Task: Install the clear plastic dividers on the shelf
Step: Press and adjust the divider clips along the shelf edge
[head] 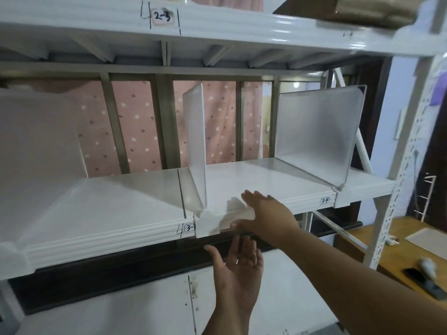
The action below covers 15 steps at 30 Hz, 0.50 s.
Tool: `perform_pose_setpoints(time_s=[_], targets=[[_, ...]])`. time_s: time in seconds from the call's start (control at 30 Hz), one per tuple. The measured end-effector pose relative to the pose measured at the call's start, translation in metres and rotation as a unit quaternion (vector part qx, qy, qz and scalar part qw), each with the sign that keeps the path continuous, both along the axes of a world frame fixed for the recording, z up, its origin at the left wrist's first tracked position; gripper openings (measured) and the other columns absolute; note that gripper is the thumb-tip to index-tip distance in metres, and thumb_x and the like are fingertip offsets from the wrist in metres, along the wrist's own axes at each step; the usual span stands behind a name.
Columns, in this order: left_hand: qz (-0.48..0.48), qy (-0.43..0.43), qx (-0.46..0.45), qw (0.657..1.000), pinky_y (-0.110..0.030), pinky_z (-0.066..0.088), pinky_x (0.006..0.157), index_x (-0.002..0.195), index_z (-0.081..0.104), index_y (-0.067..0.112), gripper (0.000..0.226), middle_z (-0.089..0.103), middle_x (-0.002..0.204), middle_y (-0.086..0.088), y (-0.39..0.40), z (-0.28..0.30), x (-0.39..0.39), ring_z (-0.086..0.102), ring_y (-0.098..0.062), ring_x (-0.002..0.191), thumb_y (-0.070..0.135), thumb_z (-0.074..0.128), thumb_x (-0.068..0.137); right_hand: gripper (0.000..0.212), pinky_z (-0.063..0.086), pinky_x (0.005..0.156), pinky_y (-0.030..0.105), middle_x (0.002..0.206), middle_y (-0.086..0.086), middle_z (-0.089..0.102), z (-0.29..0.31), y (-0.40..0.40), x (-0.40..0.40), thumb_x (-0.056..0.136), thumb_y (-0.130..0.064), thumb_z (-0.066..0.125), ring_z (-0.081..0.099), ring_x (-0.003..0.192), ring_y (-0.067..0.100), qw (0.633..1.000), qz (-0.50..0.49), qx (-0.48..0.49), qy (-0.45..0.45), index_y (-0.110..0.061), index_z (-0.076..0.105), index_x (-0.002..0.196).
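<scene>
A white shelf board (pixel 108 209) carries three frosted clear plastic dividers. The left divider (pixel 36 146) stands at the frame's left edge and the right divider (pixel 314 134) near the label 3-4. Between them, the middle divider (pixel 196 141) stands upright by the label 3-3, with its clear base lapping over the shelf's front lip. My right hand (pixel 268 213) grips that base at the lip, fingers on top and thumb against the front. My left hand (pixel 239 264) hovers just under the front edge, palm up and fingers spread, holding nothing.
An upper shelf (pixel 217 27) marked 2-3 runs close overhead. A perforated white upright (pixel 399 177) bounds the rack on the right. Beyond it is a wooden table (pixel 362 238) with a dark phone (pixel 425 284). A pink dotted curtain (pixel 137 122) hangs behind the rack.
</scene>
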<state>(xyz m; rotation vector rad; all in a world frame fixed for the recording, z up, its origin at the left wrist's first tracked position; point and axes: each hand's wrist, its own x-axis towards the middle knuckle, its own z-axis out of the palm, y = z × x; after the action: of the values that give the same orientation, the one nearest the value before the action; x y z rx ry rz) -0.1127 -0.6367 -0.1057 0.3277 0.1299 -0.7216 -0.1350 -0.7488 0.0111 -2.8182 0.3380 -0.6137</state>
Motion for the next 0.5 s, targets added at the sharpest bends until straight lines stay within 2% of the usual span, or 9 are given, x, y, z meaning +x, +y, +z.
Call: perform_pose_setpoints(time_s=[0.07, 0.13, 0.3, 0.4, 0.5], targets=[[-0.027, 0.013, 0.047, 0.998, -0.048, 0.055, 0.096, 0.130, 0.073, 0.010, 0.102, 0.072, 0.134, -0.019, -0.012, -0.003, -0.018, 0.067, -0.036, 0.124, 0.077, 0.083, 0.055, 0.088, 0.042, 0.104, 0.038, 0.144, -0.010, 0.055, 0.002, -0.024, -0.026, 0.070, -0.081, 0.057, 0.052, 0.128, 0.019, 0.997, -0.053, -0.048, -0.024, -0.032, 0.045, 0.142], [-0.049, 0.015, 0.068, 0.996, -0.048, 0.054, 0.094, 0.131, 0.072, 0.013, 0.099, 0.071, 0.135, -0.018, -0.026, -0.003, -0.031, 0.065, -0.035, 0.127, 0.079, 0.079, 0.058, 0.088, 0.044, 0.101, 0.039, 0.146, -0.013, 0.053, 0.005, -0.050, -0.051, 0.070, -0.082, 0.054, 0.052, 0.129, 0.018, 0.995, -0.084, -0.051, -0.010, -0.035, 0.044, 0.144], [-0.107, -0.003, 0.089, 0.990, -0.046, 0.060, 0.083, 0.130, 0.073, 0.013, 0.098, 0.074, 0.129, -0.020, -0.078, 0.002, -0.056, 0.069, -0.036, 0.120, 0.081, 0.077, 0.059, 0.096, 0.047, 0.104, 0.041, 0.154, -0.010, 0.045, 0.011, -0.112, -0.108, 0.068, -0.087, 0.052, 0.051, 0.135, 0.019, 0.986, -0.162, -0.023, 0.029, -0.036, 0.038, 0.149], [-0.131, -0.005, 0.086, 0.988, -0.047, 0.064, 0.073, 0.128, 0.073, 0.012, 0.099, 0.078, 0.120, -0.021, -0.114, 0.008, -0.066, 0.073, -0.039, 0.110, 0.081, 0.075, 0.058, 0.090, 0.056, 0.094, 0.040, 0.144, -0.010, 0.057, 0.015, -0.143, -0.132, 0.070, -0.083, 0.057, 0.060, 0.122, 0.014, 0.981, -0.189, -0.014, 0.041, -0.036, 0.042, 0.146], [-0.149, -0.003, 0.080, 0.986, -0.047, 0.063, 0.079, 0.130, 0.072, 0.013, 0.097, 0.076, 0.125, -0.022, -0.141, 0.011, -0.075, 0.073, -0.038, 0.110, 0.079, 0.076, 0.059, 0.088, 0.059, 0.086, 0.038, 0.133, -0.007, 0.065, 0.023, -0.169, -0.146, 0.070, -0.081, 0.059, 0.065, 0.113, 0.016, 0.975, -0.216, -0.024, 0.051, -0.033, 0.046, 0.142]])
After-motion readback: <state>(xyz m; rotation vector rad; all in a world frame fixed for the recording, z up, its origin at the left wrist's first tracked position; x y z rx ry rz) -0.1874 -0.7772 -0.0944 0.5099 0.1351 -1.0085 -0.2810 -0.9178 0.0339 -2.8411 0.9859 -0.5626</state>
